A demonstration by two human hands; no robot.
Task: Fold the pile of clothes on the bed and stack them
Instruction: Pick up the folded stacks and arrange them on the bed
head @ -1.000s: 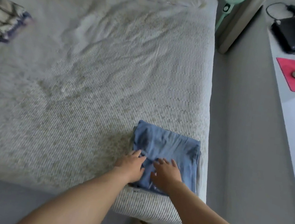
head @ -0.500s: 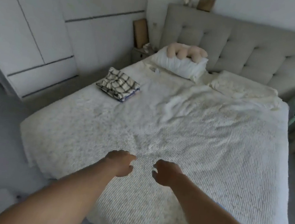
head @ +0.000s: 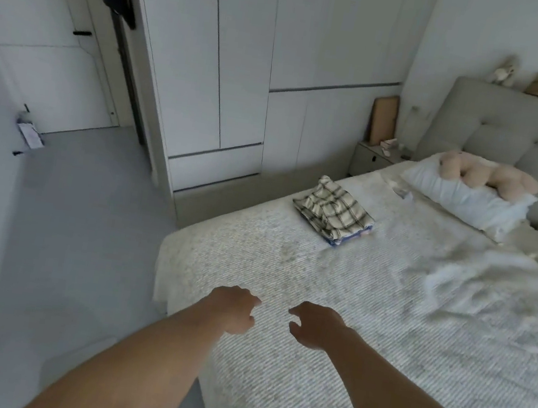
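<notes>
**Empty hands over the bed, folded stack far off**

Both forearms reach in from the bottom edge and meet near the lower middle of the frame, over the near corner of the bed. The left hand and the right hand hang side by side, a small gap between them, backs turned up. The fingers of each are loosely curled inward and grasp nothing; the fingertips of the two hands point toward one another. Whether either hand touches the cover cannot be told.

The bed runs from the lower middle to the right edge, under a pale ribbed cover that lies rumpled at centre right. A folded stack sits on it above the middle of the frame, close to the bed's left edge and well apart from the hands. Its top piece is cream with dark checks; a strip of blue shows at its lower edge.

At upper right a white pillow lies against the grey tufted headboard, with a beige plush toy on top of it. Left of the pillow stands a small nightstand with a brown board leaning behind it. White wardrobes fill the upper middle, and a white door stands at upper left. Grey floor takes up the left side.
</notes>
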